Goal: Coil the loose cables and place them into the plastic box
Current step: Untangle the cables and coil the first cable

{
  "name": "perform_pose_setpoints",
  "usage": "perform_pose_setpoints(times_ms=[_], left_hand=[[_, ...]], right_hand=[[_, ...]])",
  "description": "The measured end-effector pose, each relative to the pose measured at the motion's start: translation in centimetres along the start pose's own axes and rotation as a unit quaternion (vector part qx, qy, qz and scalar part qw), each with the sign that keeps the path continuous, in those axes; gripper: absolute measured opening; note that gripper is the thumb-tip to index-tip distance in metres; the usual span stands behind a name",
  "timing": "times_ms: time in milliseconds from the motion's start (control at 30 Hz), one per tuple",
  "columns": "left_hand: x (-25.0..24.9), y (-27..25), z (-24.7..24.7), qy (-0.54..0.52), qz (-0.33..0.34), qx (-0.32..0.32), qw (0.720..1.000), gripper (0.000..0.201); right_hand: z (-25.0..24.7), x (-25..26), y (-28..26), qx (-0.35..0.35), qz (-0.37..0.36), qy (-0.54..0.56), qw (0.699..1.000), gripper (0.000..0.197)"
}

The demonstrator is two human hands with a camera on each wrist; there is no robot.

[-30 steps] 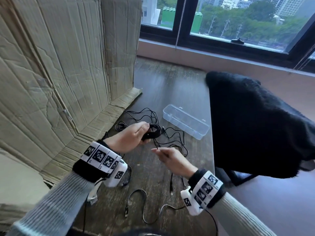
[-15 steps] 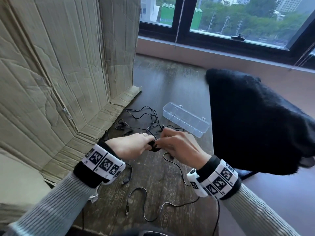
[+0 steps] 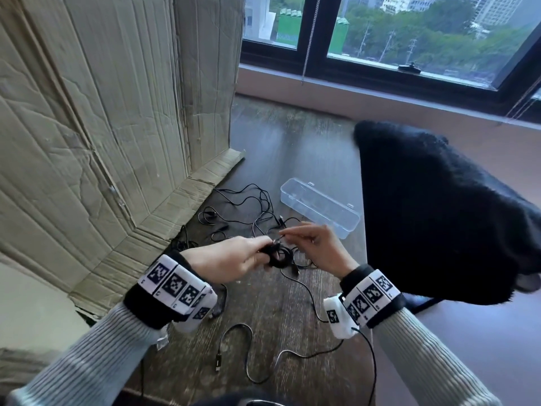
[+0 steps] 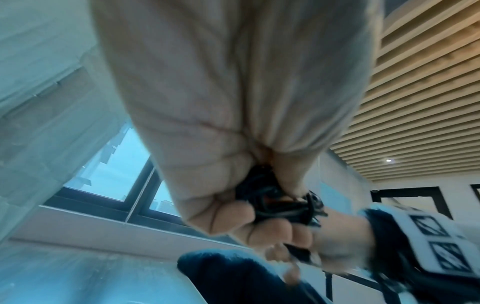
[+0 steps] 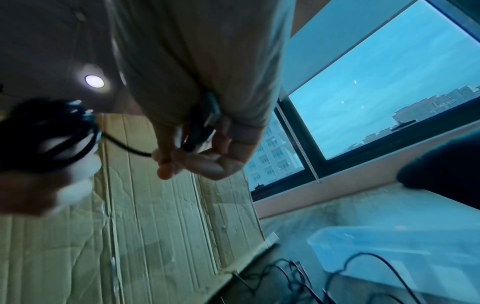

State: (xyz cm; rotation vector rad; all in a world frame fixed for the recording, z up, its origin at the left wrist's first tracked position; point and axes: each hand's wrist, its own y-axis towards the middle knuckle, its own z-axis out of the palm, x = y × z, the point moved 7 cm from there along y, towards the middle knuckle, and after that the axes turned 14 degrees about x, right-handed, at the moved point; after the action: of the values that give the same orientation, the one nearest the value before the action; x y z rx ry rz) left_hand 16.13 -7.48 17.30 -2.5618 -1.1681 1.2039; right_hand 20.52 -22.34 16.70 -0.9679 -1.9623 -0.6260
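1. Two hands are busy in the head view. My left hand [image 3: 231,260] holds a small black coil of cable [image 3: 279,256], with my fingers curled round it. My right hand [image 3: 317,249] pinches the thin end of that same cable [image 3: 281,236] just above the coil. The clear plastic box [image 3: 320,210] lies open on the dark wooden table [image 3: 292,148], near my right hand and apart from it. More loose cables [image 3: 248,206] lie in a messy pile between the box and the cardboard wall [image 3: 117,112]. Another loose cable [image 3: 248,356] lies on the table near my wrists. A black fuzzy thing [image 3: 439,215] sits to the right of the box.

2. From my left wrist, my left hand [image 4: 233,144] is closed tight round the coil [image 4: 275,202]. My right hand [image 4: 335,236] is just past it, touching the coil.

3. From my right wrist, my right hand [image 5: 207,133] pinches the cable [image 5: 124,147] with its fingertips. The cable runs over to the blurry coil [image 5: 49,133] in my left hand [image 5: 39,189]. The box [image 5: 389,257] is down below, with loose cables [image 5: 298,275] beside it.
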Motion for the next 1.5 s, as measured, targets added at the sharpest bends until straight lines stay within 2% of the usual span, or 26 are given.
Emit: perform_pose_setpoints(times_ms=[100,167,267,333,400,467,533,567,633,700,733,833,933,1067,1167,1367,1500], left_hand=[[0.7,-0.4,-1.3,-0.038,-0.007,-0.073,0.997,0.01],[0.8,-0.2,-1.5,-0.057,-0.005,-0.111,0.992,0.01],[1.3,0.2,-2.3,-0.057,-0.027,-0.184,0.981,0.013],[2.2,0.7,-2.6,-0.044,-0.052,-0.214,0.974,0.012],[2.8,1.2,-2.5,-0.01,-0.067,-0.214,0.975,0.009],[3.1,1.9,-1.7,0.03,-0.074,-0.184,0.98,0.005],[2.8,2.4,-0.6,0.064,-0.068,-0.146,0.985,0.014],[2.6,2.5,-0.1,0.073,-0.058,-0.128,0.987,0.016],[1.8,2.6,0.6,0.087,-0.006,-0.113,0.99,0.03],[1.0,2.2,0.8,0.095,0.046,-0.118,0.987,0.041],[0.5,2.0,0.6,0.094,0.069,-0.128,0.985,0.039],[-1.3,0.9,0.1,0.073,0.129,-0.151,0.977,0.016],[-1.8,0.3,-0.2,0.013,0.152,-0.177,0.972,0.021],[-0.7,0.2,0.1,-0.07,0.144,-0.206,0.965,0.025],[0.6,0.2,0.6,-0.136,0.112,-0.233,0.956,0.024],[2.7,0.2,0.4,-0.177,0.038,-0.323,0.929,0.016],[3.7,0.9,0.3,-0.213,0.01,-0.337,0.917,0.017]], right_hand=[[1.6,-1.8,-0.9,0.002,0.037,-0.022,0.999,0.018],[2.9,-1.7,-1.4,0.019,0.037,-0.104,0.994,0.018],[5.3,-1.3,-2.2,0.096,0.059,-0.277,0.954,0.023],[6.5,-0.2,-2.6,0.124,0.052,-0.304,0.943,0.021],[7.1,1.3,-2.8,0.134,0.044,-0.269,0.953,0.027],[6.9,2.9,-2.8,0.129,0.016,-0.235,0.963,0.031],[5.9,5.7,-2.7,0.126,-0.018,-0.215,0.968,0.023],[5.1,7.3,-2.8,0.109,-0.061,-0.219,0.968,0.017],[2.8,9.0,-2.4,0.058,-0.11,-0.215,0.969,0.01],[0.1,8.1,-1.6,0.001,-0.088,-0.145,0.985,0.011],[-0.9,7.3,-1.2,-0.011,-0.061,-0.099,0.993,0.012],[-2.3,4.7,-0.4,-0.004,-0.012,0.02,1.0,0.017],[-2.8,3.1,-0.4,-0.011,-0.007,0.117,0.993,0.015],[-1.9,0.8,-0.4,-0.047,-0.002,0.181,0.982,0.012],[-0.3,-0.7,-0.8,-0.066,0.004,0.202,0.977,0.01],[3.0,-1.3,-1.9,-0.092,0.014,0.214,0.972,0.03],[3.1,-0.6,-2.1,-0.141,0.003,0.19,0.972,0.029]])
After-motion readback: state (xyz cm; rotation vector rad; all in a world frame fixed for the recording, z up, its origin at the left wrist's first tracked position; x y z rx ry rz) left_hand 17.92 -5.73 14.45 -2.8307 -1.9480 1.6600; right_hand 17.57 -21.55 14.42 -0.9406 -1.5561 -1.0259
